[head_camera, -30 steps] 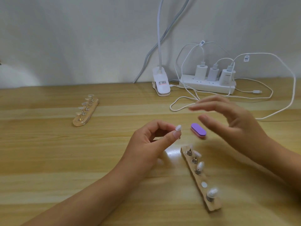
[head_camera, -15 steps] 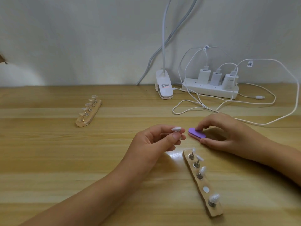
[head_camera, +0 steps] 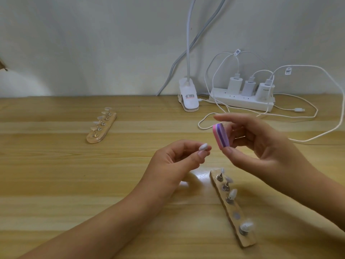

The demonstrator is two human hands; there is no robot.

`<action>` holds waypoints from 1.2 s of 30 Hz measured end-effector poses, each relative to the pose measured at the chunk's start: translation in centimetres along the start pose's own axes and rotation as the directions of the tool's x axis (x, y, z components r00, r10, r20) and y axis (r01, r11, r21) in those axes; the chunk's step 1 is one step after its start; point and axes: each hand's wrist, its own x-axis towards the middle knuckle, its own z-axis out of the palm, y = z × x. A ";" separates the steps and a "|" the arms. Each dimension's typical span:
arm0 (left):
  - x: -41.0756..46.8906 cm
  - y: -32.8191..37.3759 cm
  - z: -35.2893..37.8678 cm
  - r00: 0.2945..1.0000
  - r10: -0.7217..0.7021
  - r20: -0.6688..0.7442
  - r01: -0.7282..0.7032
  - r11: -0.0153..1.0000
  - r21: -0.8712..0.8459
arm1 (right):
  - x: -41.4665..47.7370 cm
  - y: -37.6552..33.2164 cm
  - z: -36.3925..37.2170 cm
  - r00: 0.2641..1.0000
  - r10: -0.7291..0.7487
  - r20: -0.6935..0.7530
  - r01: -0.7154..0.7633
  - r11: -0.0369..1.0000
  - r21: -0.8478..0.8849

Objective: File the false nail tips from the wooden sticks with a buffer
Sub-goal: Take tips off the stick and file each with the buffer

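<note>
My left hand (head_camera: pixel 173 161) pinches a white false nail tip (head_camera: pixel 203 146) between thumb and fingers, raised above the table. Just to its right, my right hand (head_camera: pixel 261 144) holds a pink and purple buffer block (head_camera: pixel 221 135) on edge between thumb and fingertips, a short gap from the nail tip. Below both hands lies a wooden stick (head_camera: pixel 232 208) with several nail tips on metal pins and one bare round spot. A second wooden stick (head_camera: pixel 101 128) with several nail tips lies at the far left.
A white clip lamp base (head_camera: pixel 188 98) and a white power strip (head_camera: pixel 240 101) with three chargers stand at the back by the wall. White cables (head_camera: pixel 317 131) loop over the wooden table (head_camera: pixel 56 184) behind my right hand.
My right hand has picked the buffer up off the table and turned it on edge beside the nail tip. My left hand has kept its pinch on the nail tip.
</note>
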 end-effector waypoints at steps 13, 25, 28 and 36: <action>-0.1 0.0 0.3 0.999 0.026 -0.047 -0.024 0.999 0.035 | -0.8 1.0 1.6 0.997 -0.074 0.007 0.074 0.997 0.010; -0.2 0.1 0.6 0.997 0.071 -0.027 -0.071 0.997 0.008 | -1.0 1.9 1.4 0.998 -0.058 0.003 0.058 0.995 0.079; -0.2 0.0 0.5 0.997 0.068 -0.041 -0.068 0.998 -0.004 | -1.0 2.1 1.7 1.000 -0.026 0.016 0.024 0.994 0.109; -0.1 0.0 0.6 0.997 0.059 -0.043 -0.059 0.998 0.010 | -0.9 1.8 1.8 1.000 -0.021 -0.019 0.024 0.991 0.131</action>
